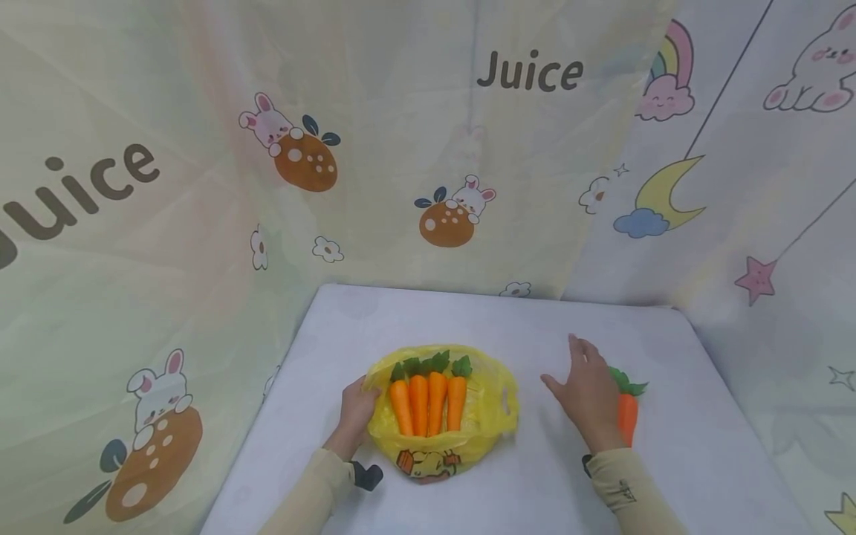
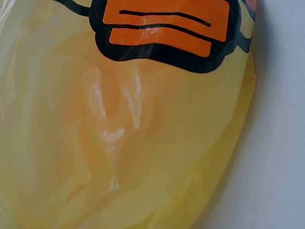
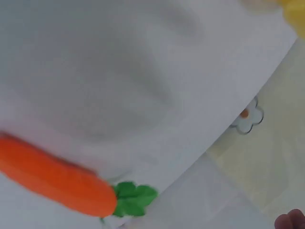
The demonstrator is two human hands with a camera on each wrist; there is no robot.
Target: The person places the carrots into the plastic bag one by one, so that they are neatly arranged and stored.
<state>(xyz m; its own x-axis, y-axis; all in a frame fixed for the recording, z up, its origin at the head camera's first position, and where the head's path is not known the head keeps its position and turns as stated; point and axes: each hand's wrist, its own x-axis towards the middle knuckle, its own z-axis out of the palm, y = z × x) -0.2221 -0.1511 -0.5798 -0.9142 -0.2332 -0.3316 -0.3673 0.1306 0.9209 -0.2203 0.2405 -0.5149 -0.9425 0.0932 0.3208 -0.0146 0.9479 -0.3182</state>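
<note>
A yellow plastic bag [image 1: 495,427] with a cartoon print lies on the table, its mouth spread wide. Inside it several orange carrots [image 1: 437,401] with green leafy tops lie side by side. My left hand [image 1: 359,411] grips the bag's left rim; some of its fingers are hidden by the plastic. The left wrist view is filled by the bag's printed side [image 2: 143,119]. To the right, my right hand [image 1: 591,394] is held over the table with fingers extended and nothing in them. Beside and partly behind it lies another carrot [image 1: 627,416], seen closer in the right wrist view [image 3: 57,179].
The white table [image 1: 481,316] ends at cloth walls [image 1: 374,245] at the back and sides, printed with rabbits and flowers. A dark wrist strap piece [image 1: 367,476] shows at my left sleeve, close to the bag.
</note>
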